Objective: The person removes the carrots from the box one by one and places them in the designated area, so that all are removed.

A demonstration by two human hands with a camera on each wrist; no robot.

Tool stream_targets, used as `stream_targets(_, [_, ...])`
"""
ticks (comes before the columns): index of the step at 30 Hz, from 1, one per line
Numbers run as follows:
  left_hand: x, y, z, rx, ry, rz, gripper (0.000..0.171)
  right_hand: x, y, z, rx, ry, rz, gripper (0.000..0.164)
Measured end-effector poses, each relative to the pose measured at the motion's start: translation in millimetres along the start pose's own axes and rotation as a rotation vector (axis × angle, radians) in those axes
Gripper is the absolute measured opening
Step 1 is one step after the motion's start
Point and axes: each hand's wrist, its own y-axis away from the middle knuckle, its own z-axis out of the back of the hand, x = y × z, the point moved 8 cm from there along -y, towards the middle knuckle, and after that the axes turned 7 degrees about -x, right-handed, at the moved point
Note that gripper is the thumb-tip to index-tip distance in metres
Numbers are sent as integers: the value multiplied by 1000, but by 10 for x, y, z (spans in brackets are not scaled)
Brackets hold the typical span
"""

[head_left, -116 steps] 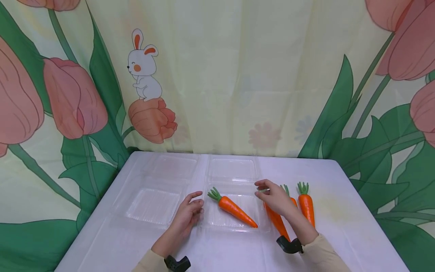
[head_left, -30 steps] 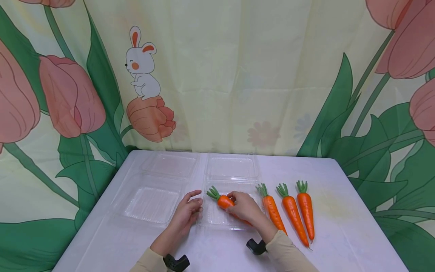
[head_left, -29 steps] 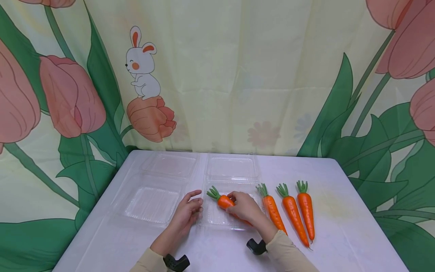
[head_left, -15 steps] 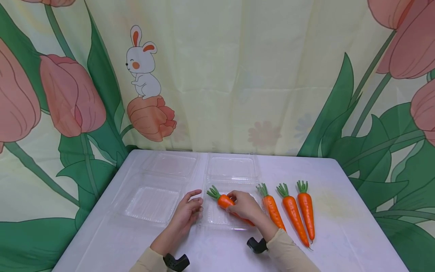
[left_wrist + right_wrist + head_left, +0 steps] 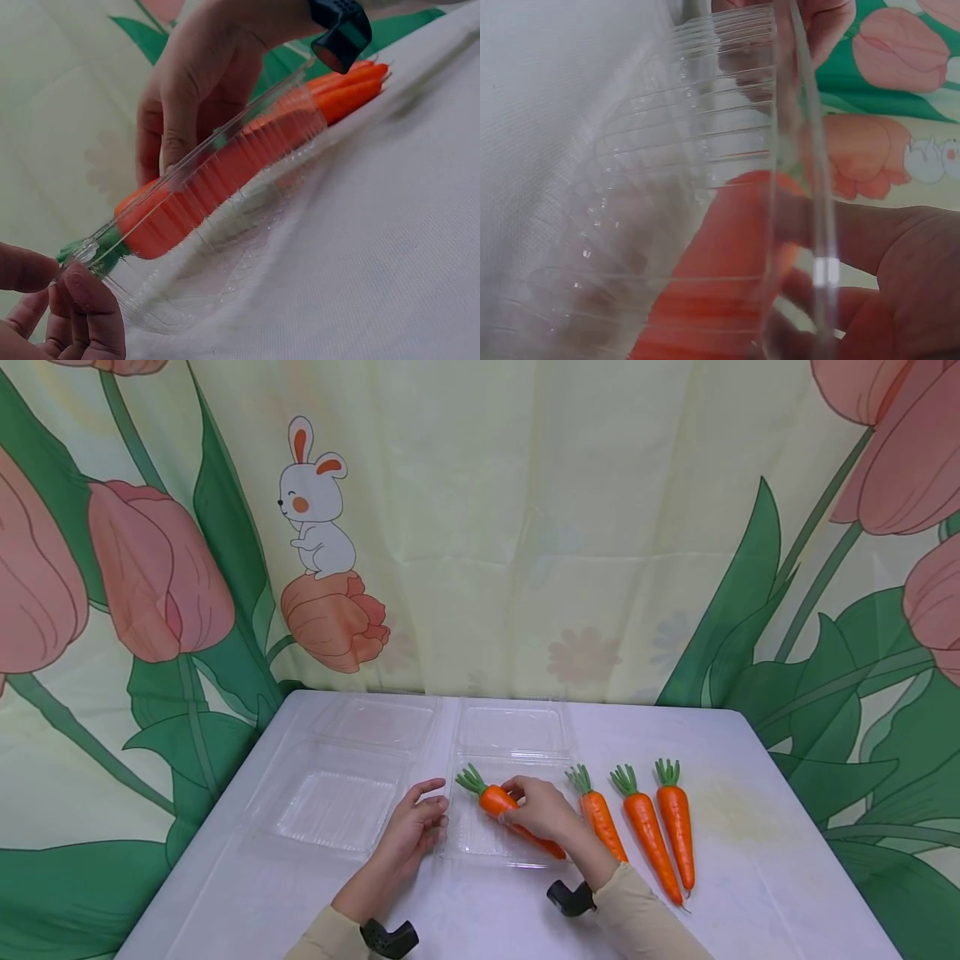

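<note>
An orange carrot with a green top slants over the base of the right clear plastic container, inside its walls. From above, my right hand pinches the carrot's upper body between thumb and fingers. My left hand is at the container's left side. In the left wrist view, the thumb and fingers of the left hand pinch the container's rim near the green top. Through the ribbed wall in the right wrist view, the carrot shows, with the right thumb against it.
Three more carrots lie right of the container: a near one, a middle one and a far right one. Another clear container stands open at left. Both lids lie folded back toward the curtain.
Earlier the right hand was over the carrots at right; it came left and took hold of the carrot in the container. In the last half second that carrot shifted slightly right. The left hand stayed put.
</note>
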Motion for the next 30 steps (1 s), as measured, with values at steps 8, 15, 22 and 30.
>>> stream_targets(8, [3, -11, -7, 4, 9, 3, 45, 42, 1, 78, -5, -35, -7, 40])
stream_targets(15, [2, -5, 1, -10, 0, 6, 44, 59, -7, 160, -19, -38, -25, 40])
stream_targets(22, [-1, 1, 4, -12, -2, -4, 43, 58, -35, 248, -46, -47, -22, 41])
stream_targets(30, [-7, 10, -8, 7, 14, -13, 43, 59, -53, 316, -59, -87, -39, 44])
